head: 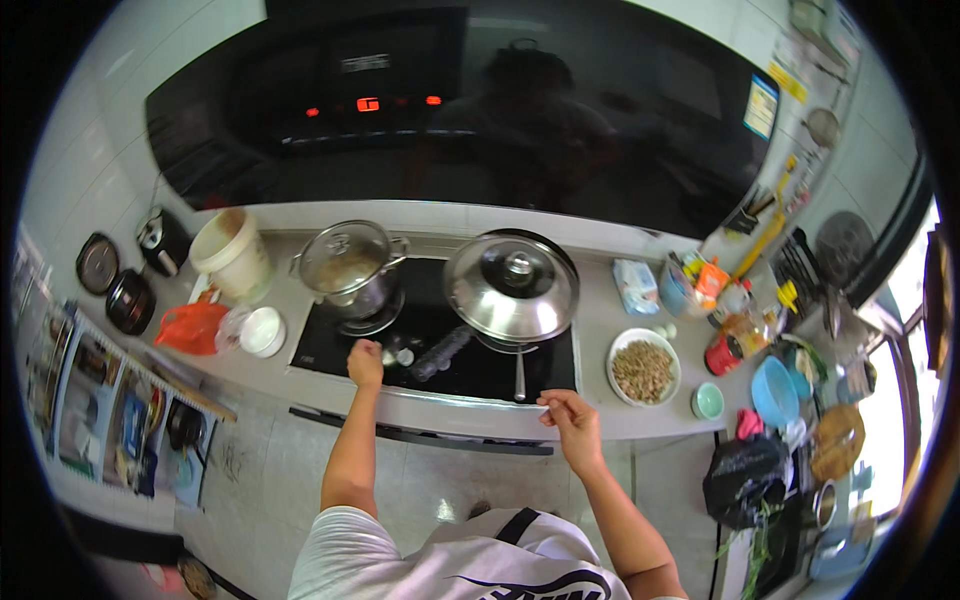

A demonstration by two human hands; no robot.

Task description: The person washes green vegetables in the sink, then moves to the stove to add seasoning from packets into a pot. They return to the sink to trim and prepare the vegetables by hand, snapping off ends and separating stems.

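My left hand [365, 364] is closed at the front left of the black glass gas hob [405, 289]; its fingertips are hidden, so I cannot tell whether it grips a control knob. A round knob [405, 356] shows just to its right. Behind it, a steel pot with a glass lid [345, 262] stands on the left burner. My right hand [571, 424] hovers by the hob's front right edge, fingers loosely bent and nothing seen in them. Close by is a metal utensil handle [520, 375] pointing toward me. A wok with a domed steel lid [510, 300] covers the right burner, its dark handle [442, 352] angled front-left.
Right of the hob are a white bowl of minced meat [643, 369], a small green bowl [707, 401] and a tissue pack [636, 286]. To the left stand a white bowl [262, 331], a red plastic bag [191, 328] and a tall bucket [232, 259]. A black range hood [465, 165] overhangs the back.
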